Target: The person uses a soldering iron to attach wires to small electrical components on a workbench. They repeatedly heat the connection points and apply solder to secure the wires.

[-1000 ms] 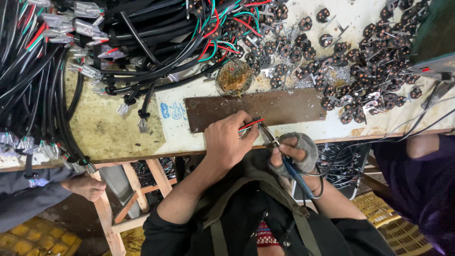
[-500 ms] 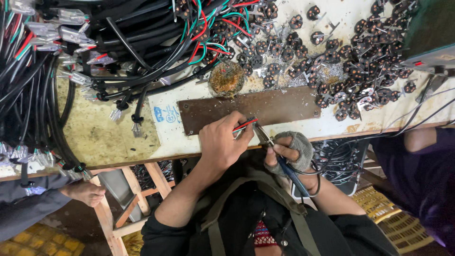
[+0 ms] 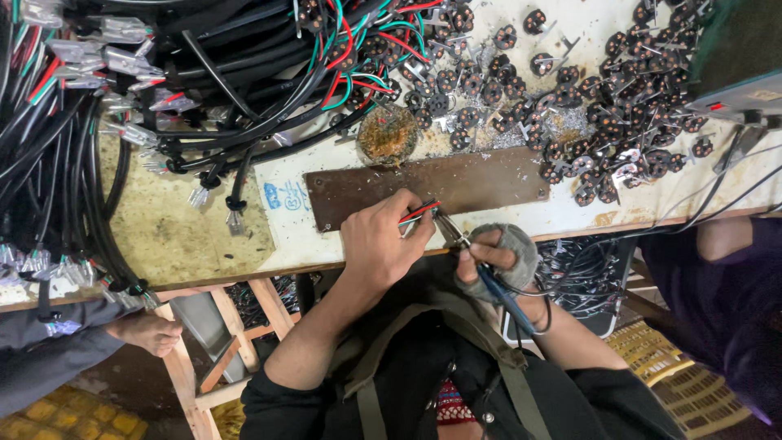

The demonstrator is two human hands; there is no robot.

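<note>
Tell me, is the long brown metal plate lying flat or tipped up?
Flat: the long brown metal plate lies face-down along the white bench top, no edge raised.

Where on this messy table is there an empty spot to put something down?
The bare yellowish patch between the black cables and the brown metal strip is free. The plug parts crowd the far right; wires cover the far left.

1 head-worn view, straight down, close above the workbench (image 3: 204,236)

Wire ends (image 3: 417,213) hidden in left hand (image 3: 381,244) — tool tip (image 3: 444,224) blurred.
</note>
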